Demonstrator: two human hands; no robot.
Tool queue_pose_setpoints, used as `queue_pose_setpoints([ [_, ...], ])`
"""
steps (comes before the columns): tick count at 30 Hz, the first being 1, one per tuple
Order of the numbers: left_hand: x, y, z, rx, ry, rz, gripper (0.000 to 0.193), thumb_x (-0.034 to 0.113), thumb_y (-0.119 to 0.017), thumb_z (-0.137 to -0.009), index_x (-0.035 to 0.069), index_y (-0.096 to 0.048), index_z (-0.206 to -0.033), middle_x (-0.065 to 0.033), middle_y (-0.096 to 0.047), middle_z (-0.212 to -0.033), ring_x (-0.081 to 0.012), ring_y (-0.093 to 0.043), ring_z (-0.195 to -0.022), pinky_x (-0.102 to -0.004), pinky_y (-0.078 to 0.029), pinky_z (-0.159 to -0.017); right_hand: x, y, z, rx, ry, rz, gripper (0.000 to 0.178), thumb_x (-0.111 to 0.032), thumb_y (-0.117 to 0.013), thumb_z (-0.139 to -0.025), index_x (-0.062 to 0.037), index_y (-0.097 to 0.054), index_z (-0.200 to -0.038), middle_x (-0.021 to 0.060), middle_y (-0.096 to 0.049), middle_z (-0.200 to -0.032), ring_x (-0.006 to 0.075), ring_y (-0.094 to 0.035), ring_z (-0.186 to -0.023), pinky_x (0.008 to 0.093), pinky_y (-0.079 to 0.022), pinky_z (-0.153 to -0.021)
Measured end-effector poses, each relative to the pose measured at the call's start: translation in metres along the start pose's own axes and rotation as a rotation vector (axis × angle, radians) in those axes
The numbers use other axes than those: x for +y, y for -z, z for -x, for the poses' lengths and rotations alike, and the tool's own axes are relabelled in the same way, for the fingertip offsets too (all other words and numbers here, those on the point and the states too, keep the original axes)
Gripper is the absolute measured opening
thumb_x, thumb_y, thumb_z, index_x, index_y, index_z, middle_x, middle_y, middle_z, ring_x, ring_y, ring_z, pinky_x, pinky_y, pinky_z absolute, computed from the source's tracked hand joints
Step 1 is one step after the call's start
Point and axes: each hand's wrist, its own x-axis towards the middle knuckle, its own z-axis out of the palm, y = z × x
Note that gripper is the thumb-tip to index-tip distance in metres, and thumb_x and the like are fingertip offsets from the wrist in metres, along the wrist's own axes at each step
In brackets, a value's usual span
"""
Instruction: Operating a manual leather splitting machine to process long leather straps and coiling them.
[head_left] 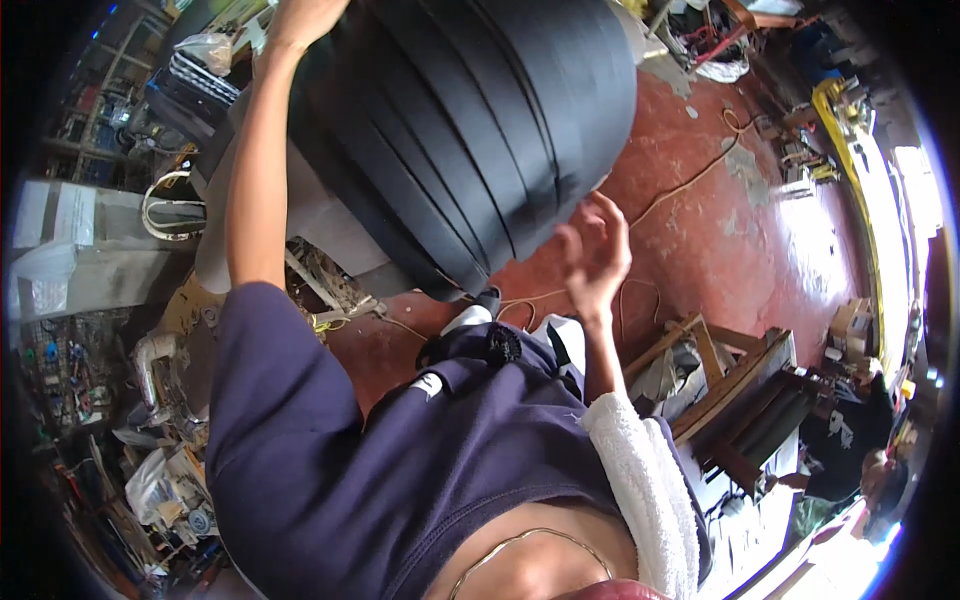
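A large black padded cover (pixel 450 130), leather-like with several stitched channels, fills the upper middle and looks like upholstery for a seat or backrest. My left hand (pixel 305 22) reaches up to its far left edge; the fingers run out of the picture at the top, so their grip is hidden. Beside the cover's near right edge is my right hand (pixel 598 255), slightly blurred, with fingers spread and curved. The fingertips come close to the black surface; whether they touch it I cannot tell. Under the cover's left side a pale grey surface (pixel 335 225) shows.
An orange cord (pixel 690 185) winds across the worn red floor (pixel 665 240). At the lower right stands a wooden frame (pixel 735 385). Another person (pixel 850 440) in dark clothes is at the far right. Cluttered tools and parts (pixel 165 450) line the left side.
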Motion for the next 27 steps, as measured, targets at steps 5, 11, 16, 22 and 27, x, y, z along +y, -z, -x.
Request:
queue_pose_setpoints([
  [5,0.059,0.023,0.092,0.25,-0.338,0.042,0.033,0.027,-0.065,-0.09,-0.001,-0.064,-0.108,-0.0139,-0.065,-0.111,-0.0268,-0.06,-0.106,-0.0346,-0.044,-0.092,0.062,0.135,0.051,0.316,-0.402,0.116,0.027,-0.008,-0.063,-0.089,-0.002,-0.057,-0.115,0.0011,-0.062,-0.083,0.008,-0.056,-0.077,0.0239,-0.046,-0.071],
  [11,0.206,-0.057,0.237,-0.081,-0.649,0.151,0.019,0.008,-0.065,-0.081,-0.002,-0.066,-0.097,-0.0152,-0.064,-0.104,-0.0313,-0.058,-0.106,-0.0433,-0.041,-0.098,0.168,0.282,0.163,0.507,-0.681,0.308,0.029,-0.017,-0.068,-0.086,-0.0017,-0.059,-0.11,0.0039,-0.062,-0.078,0.0091,-0.057,-0.068,0.0237,-0.047,-0.061],
  [16,0.179,-0.166,0.363,-0.853,-0.673,-0.277,0.046,0.023,-0.065,-0.078,0.0,-0.057,-0.117,-0.0168,-0.055,-0.122,-0.0292,-0.048,-0.12,-0.0468,-0.03,-0.109,0.222,0.356,0.157,0.296,-0.656,0.2,0.028,-0.015,-0.068,-0.086,-0.0023,-0.059,-0.109,0.004,-0.063,-0.081,0.0087,-0.057,-0.071,0.0234,-0.047,-0.062],
  [22,0.163,-0.182,0.376,-1.179,-0.857,-0.74,0.05,0.014,-0.063,-0.07,-0.001,-0.057,-0.117,-0.0215,-0.045,-0.137,-0.0331,-0.036,-0.132,-0.049,-0.02,-0.114,0.209,0.463,0.114,0.204,-0.63,0.364,0.025,-0.014,-0.067,-0.085,-0.0026,-0.063,-0.107,0.0084,-0.066,-0.081,0.0133,-0.062,-0.074,0.0273,-0.051,-0.067],
  [27,0.191,-0.231,0.384,-1.099,-0.948,-0.503,0.052,0.019,-0.063,-0.069,-0.003,-0.056,-0.116,-0.0254,-0.039,-0.14,-0.0364,-0.025,-0.139,-0.0529,-0.018,-0.114,0.194,0.505,0.118,0.32,-0.715,0.416,0.027,-0.02,-0.065,-0.084,-0.0041,-0.066,-0.106,0.0144,-0.07,-0.092,0.0213,-0.068,-0.085,0.0343,-0.054,-0.074],
])
